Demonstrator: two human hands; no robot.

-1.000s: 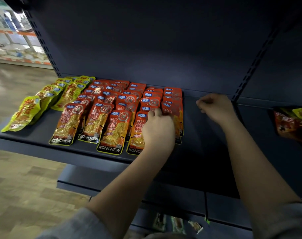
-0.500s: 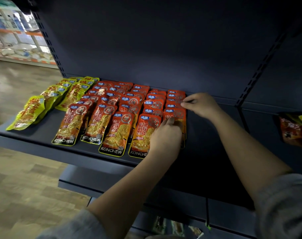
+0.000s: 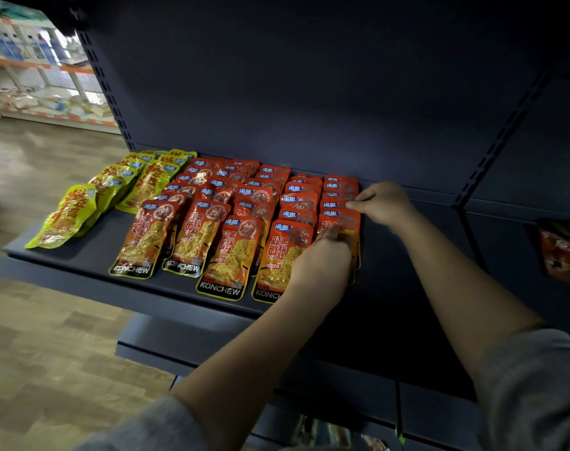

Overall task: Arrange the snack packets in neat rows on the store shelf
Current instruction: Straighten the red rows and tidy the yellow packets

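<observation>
Both forearms are bare from wrist to near the elbow. The left sleeve (image 3: 153,428) is grey fabric, pushed up and bunched in soft folds at the lower edge of the view. The right sleeve (image 3: 534,385) is the same grey cloth with a faint mottled weave, loose and wrinkled. The left hand (image 3: 322,258) and right hand (image 3: 386,203) wear no gloves, rings or watch.
</observation>
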